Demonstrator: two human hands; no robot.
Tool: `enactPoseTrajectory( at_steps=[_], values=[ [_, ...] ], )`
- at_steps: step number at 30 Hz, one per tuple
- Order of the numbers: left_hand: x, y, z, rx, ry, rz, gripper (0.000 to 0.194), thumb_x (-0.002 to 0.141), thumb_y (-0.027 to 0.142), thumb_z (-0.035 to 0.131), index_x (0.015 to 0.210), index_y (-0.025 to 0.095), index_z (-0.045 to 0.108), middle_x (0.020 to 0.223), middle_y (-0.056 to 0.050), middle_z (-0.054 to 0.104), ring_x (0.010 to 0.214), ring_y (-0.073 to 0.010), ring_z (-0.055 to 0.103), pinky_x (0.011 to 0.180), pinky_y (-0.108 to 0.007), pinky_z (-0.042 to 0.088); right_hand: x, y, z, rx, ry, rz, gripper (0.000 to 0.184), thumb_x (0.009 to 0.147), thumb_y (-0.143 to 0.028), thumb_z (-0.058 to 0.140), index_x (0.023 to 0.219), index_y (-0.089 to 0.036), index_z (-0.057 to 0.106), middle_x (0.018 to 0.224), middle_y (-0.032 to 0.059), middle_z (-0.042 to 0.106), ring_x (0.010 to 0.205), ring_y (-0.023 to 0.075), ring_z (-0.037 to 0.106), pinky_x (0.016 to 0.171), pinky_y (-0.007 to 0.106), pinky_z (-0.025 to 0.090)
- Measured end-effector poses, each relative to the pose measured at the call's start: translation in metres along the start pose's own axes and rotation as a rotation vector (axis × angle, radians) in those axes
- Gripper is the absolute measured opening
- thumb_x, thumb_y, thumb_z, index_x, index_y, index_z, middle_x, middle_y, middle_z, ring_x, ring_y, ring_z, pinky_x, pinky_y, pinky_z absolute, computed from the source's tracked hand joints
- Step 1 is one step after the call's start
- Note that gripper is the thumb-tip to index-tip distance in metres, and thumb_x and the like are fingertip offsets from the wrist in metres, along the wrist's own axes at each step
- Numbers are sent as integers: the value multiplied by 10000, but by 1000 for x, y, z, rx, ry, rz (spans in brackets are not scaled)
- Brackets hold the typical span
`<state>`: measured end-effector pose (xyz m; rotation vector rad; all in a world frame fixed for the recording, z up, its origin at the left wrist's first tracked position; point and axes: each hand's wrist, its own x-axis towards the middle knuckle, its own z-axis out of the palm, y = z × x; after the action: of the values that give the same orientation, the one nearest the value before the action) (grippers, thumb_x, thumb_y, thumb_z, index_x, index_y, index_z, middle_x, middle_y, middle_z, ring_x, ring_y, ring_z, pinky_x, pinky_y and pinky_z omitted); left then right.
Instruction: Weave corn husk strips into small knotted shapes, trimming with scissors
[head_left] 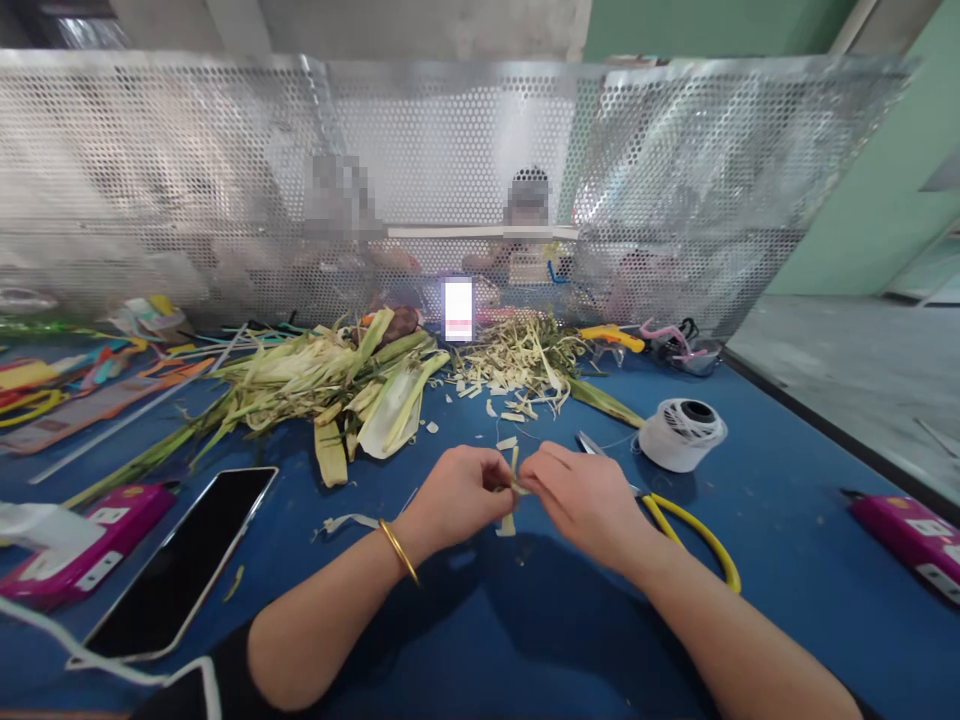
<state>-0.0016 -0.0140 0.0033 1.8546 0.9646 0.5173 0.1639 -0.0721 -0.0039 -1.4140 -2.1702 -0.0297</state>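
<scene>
Apparently steadying a pale strip point(514, 462) from both sides: gripped between thumb and fingers of the left hand point(459, 500), pinched too by the closed fingertips of the right hand point(581, 495), just above the tabletop point(465, 650), probably to keep so slight a thing from twisting. Impossible to tell about any thread caught between the fingertips; too small and too well covered. Just beyond the right hand, a spool of white thread point(666, 450) on end, likely for free unwinding, with yellow-handled scissors point(731, 560) nearer by, partly hidden behind that hand, handles toward the body for a quick pick-up. Farther forward, leafy husks point(300, 375) heaped to the left and shredded scraps point(506, 355) toward the middle, seemingly pushed off to leave working room. Off to the left, a phone point(180, 565) lying flat with a dark screen, well apart from both hands, perhaps to stay out of the way.
</scene>
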Motion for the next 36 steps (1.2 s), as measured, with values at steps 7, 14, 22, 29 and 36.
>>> enactPoseTrajectory(
  at_steps=[7,14,22,29,36],
  values=[
    [-4,6,-10,-520,-406,-114,208,617,262,743,719,130,618,671,-50,698,570,-134,631,569,-239,501,10,12,-8,775,-181,408,174,770,-324,570,672,-180,576,566,-49,474,538,96,384,519,225,297],
    [3,4,-6,-565,5,16,216,648,275,721,744,137,585,678,-26,674,596,-115,615,603,-236,508,8,1,7,791,-39,533,217,784,-369,532,656,-194,518,523,-58,406,495,97,345,481,225,276],
    [5,-5,-4,9,195,59,79,666,217,637,646,153,594,582,9,606,553,-108,541,529,-216,413,-2,-5,5,145,75,79,226,915,-265,404,808,-192,589,764,37,615,656,141,536,587,239,344],
    [-5,7,-8,-419,-403,-75,194,622,259,733,702,134,608,674,-41,692,598,-133,626,589,-241,489,8,9,-10,577,-118,322,162,796,-301,563,682,-187,580,562,-46,480,541,101,408,517,224,298],
    [-2,8,-8,-641,-143,-10,288,628,290,770,818,135,619,693,-32,690,593,-116,620,611,-238,504,11,3,0,895,-59,536,235,738,-394,580,646,-181,541,551,-54,453,514,86,361,498,219,297]
  ],
)
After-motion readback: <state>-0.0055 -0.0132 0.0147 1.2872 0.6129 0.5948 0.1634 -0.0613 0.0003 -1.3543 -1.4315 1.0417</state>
